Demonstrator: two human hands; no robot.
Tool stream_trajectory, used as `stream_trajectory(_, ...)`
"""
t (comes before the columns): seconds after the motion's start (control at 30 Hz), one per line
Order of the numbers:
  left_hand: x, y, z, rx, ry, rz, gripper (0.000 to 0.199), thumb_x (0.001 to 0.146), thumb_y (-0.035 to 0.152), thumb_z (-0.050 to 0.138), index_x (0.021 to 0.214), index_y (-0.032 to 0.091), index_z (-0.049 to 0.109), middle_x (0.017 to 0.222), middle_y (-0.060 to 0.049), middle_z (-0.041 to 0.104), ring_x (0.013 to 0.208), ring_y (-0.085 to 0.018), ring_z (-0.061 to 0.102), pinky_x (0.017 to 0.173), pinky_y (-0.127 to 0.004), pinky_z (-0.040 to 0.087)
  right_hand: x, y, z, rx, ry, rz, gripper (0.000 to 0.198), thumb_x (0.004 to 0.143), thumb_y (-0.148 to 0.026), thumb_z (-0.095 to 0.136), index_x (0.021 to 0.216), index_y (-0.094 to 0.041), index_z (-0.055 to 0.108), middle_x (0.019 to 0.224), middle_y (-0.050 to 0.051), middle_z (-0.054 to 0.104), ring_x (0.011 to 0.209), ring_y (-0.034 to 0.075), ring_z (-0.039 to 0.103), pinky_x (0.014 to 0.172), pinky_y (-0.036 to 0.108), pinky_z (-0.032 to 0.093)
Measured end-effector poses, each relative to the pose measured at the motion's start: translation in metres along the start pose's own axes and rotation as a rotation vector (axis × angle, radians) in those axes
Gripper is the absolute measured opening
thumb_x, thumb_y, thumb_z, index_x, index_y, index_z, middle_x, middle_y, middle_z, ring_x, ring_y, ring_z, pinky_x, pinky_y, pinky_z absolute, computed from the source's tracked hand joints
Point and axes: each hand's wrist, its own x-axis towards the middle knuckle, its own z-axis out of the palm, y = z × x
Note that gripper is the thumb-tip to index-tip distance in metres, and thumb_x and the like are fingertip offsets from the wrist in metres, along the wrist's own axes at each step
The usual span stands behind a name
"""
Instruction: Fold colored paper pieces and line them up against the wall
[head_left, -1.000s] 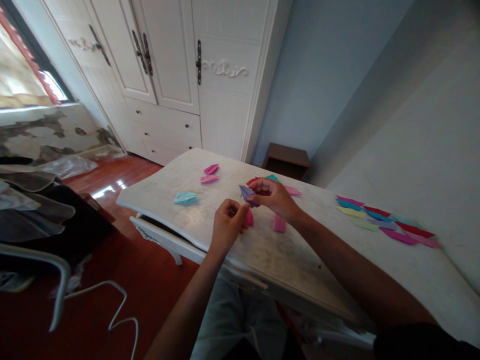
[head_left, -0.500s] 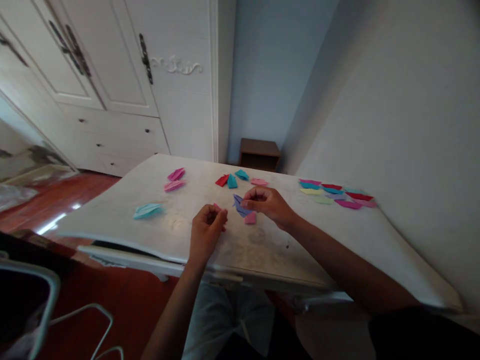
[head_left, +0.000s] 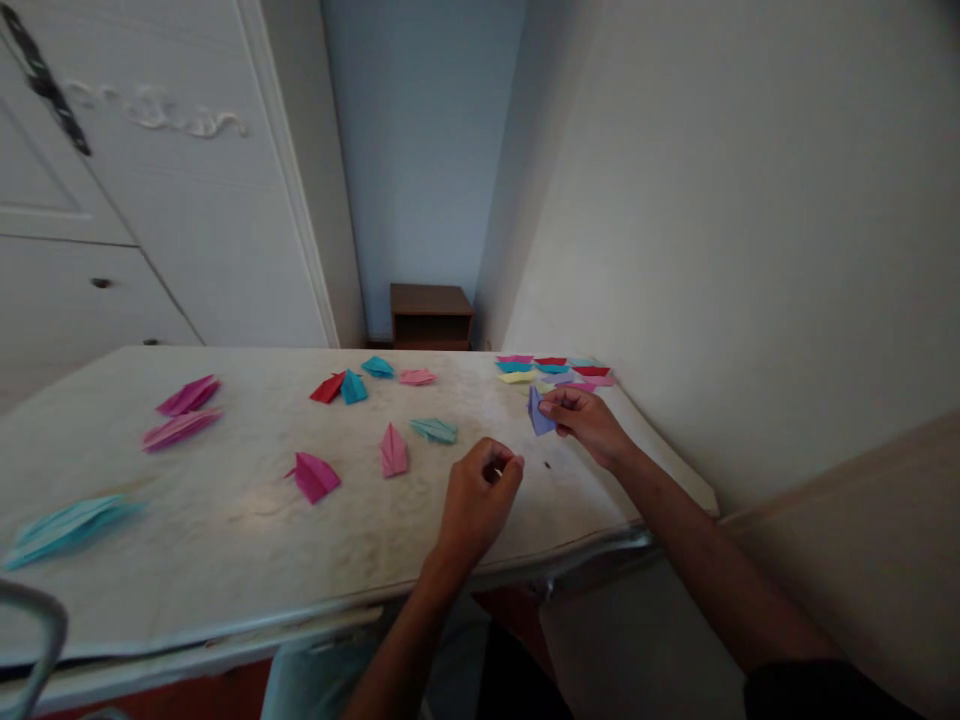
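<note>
Thumb and fingers of my right hand (head_left: pixel 589 422) pinch a lavender folded paper piece (head_left: pixel 539 412) above the right part of the table. My left hand (head_left: pixel 484 490) is over the table's front half, its fingers curled in with no paper showing in them. To its left lie a pale teal folded paper (head_left: pixel 433 431), a pink one (head_left: pixel 393 452) with its point up, and a magenta one (head_left: pixel 315 477). Beyond my right hand, several coloured folded papers (head_left: pixel 551 367) are set out in close rows; the hand partly hides the nearest ones.
The white table (head_left: pixel 225 560) meets the wall on the right. Farther left are red (head_left: pixel 328 388), blue (head_left: pixel 353 387) and pink folded papers (head_left: pixel 180 430), and light-blue folded sheets (head_left: pixel 71 528). Behind stand a white wardrobe (head_left: pixel 187 220) and a brown cabinet (head_left: pixel 431 298).
My view has turned right. My right hand has carried the lavender paper rightward, toward the rows. My left hand has come away from the magenta paper, which now lies on the table.
</note>
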Motion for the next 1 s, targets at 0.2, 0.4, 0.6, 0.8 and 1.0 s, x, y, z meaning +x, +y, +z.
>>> stream_trajectory(0.2, -0.005, 0.002, 0.038, 0.456, -0.18, 0.076, 0.017, 0.089, 0.028, 0.05, 0.081, 0.019, 0.062, 0.071, -0.002, 0.065, 0.064, -0.016, 0.061, 0.061, -0.026, 0.039, 0.007, 0.036, -0.074, -0.523, 0.202, 0.056, 0.03, 0.073, -0.045, 0.068, 0.082, -0.016, 0.069, 0.068, 0.002, 0.067, 0.056, 0.013, 0.056, 0.05, 0.025, 0.042)
stream_trajectory(0.4, -0.004, 0.004, 0.049, 0.818, -0.252, 0.163, 0.023, 0.093, 0.024, 0.042, 0.095, 0.02, 0.064, 0.093, -0.008, 0.071, 0.082, -0.023, 0.068, 0.067, -0.029, 0.042, 0.008, 0.044, -0.104, -0.864, 0.351, 0.102, 0.011, 0.08, -0.024, 0.063, 0.078, -0.019, 0.072, 0.081, 0.005, 0.074, 0.076, 0.018, 0.066, 0.069, 0.027, 0.046)
stream_trajectory(0.6, -0.006, -0.007, 0.041, 0.758, -0.216, 0.228, 0.025, 0.092, 0.027, 0.041, 0.087, 0.021, 0.065, 0.085, -0.005, 0.071, 0.078, -0.021, 0.068, 0.068, -0.029, 0.046, 0.007, 0.036, -0.103, -1.069, 0.435, 0.137, 0.02, 0.09, -0.023, 0.054, 0.087, -0.017, 0.073, 0.097, 0.013, 0.073, 0.088, 0.021, 0.065, 0.074, 0.028, 0.045)
stream_trajectory(0.8, -0.009, -0.013, 0.033, 0.606, -0.158, 0.266, 0.027, 0.089, 0.032, 0.042, 0.083, 0.022, 0.066, 0.082, -0.006, 0.072, 0.075, -0.022, 0.069, 0.07, -0.032, 0.051, -0.001, 0.031, -0.101, -1.139, 0.263, 0.051, 0.022, 0.088, -0.03, 0.061, 0.104, -0.019, 0.072, 0.112, 0.01, 0.071, 0.104, 0.021, 0.062, 0.088, 0.027, 0.044)
stream_trajectory(1.0, -0.008, -0.014, 0.033, 0.55, -0.159, 0.218, 0.027, 0.088, 0.036, 0.044, 0.083, 0.022, 0.067, 0.083, -0.006, 0.072, 0.076, -0.023, 0.069, 0.071, -0.033, 0.051, -0.001, 0.041, -0.107, -1.148, 0.177, 0.048, 0.025, 0.09, -0.015, 0.054, 0.105, -0.02, 0.073, 0.109, 0.008, 0.073, 0.102, 0.021, 0.065, 0.088, 0.027, 0.044)
